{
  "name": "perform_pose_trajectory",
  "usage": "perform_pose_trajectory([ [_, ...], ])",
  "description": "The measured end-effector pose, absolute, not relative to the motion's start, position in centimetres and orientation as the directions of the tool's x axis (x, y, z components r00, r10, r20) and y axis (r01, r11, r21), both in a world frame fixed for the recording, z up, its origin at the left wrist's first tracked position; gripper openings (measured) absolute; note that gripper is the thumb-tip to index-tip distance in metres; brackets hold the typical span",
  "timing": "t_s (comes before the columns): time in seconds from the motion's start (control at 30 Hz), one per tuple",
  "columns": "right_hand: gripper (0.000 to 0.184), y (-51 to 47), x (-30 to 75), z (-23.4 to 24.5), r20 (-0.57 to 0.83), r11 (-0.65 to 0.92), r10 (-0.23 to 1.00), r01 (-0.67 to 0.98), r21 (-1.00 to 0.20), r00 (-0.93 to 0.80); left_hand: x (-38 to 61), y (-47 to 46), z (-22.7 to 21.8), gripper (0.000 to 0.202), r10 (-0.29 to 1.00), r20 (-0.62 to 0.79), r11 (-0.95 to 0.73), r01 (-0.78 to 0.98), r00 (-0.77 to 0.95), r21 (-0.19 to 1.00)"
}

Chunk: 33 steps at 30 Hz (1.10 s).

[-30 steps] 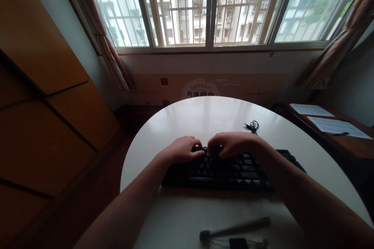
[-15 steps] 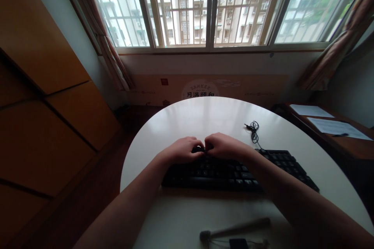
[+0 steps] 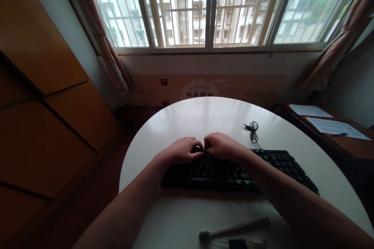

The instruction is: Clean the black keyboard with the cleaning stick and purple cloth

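A black computer keyboard (image 3: pixel 201 181) lies on the round white table (image 3: pixel 175 120), tilted slightly across it. Over its back edge, my left hand (image 3: pixel 185 151) curls with thumb and forefinger drawn together around a small gap. Pressed up close beside it is my right hand (image 3: pixel 220 146), its fingers folded into a pinch. Their fingertips meet above the keys; anything small between them is too dark and covered to make out. The keyboard's coiled black cable (image 3: pixel 253 130) rests behind it, to the right of my hands.
In front of the keyboard lie a brush with grey bristles (image 3: pixel 204 236) and a small dark block (image 3: pixel 237 244). A brown desk at right holds paper sheets (image 3: pixel 339 127) and a dark pen (image 3: pixel 339 135). Wooden cabinets (image 3: pixel 43 136) stand left; a barred window is ahead.
Both hands keep nearly the same pose over the keyboard. The whole view has shifted very slightly; nothing else has visibly moved.
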State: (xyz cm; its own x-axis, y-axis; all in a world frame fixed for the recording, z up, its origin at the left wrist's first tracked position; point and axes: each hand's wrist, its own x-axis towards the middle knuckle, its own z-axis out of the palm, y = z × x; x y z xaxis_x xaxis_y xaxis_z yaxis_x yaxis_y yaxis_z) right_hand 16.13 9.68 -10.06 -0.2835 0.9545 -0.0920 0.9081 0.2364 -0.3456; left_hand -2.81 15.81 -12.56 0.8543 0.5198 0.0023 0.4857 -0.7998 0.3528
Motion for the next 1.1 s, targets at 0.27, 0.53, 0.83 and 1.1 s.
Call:
perform_pose_trajectory([
  [0.27,0.019,9.9,16.6,-10.3,-0.149,0.269,0.922,0.866,-0.422,-0.359,-3.0,16.0,-12.7,0.033,0.514,0.000,-0.802,0.480,0.858,0.357],
  [0.53,0.013,9.5,18.9,-8.4,-0.039,0.216,0.965,0.867,-0.448,-0.260,-3.0,15.9,-12.3,0.036,0.525,-0.015,-0.791,0.495,0.851,0.360],
  [0.83,0.011,6.4,21.7,-11.0,0.527,0.275,0.849,0.864,-0.423,-0.012,-2.8,15.8,-12.2,0.037,0.530,-0.024,-0.791,0.505,0.847,0.345],
  [1.1,0.013,4.9,19.1,-14.7,0.344,0.304,0.928,0.820,-0.484,-0.141,-2.3,16.1,-12.3,0.036,0.555,-0.041,-0.755,0.524,0.831,0.394],
])
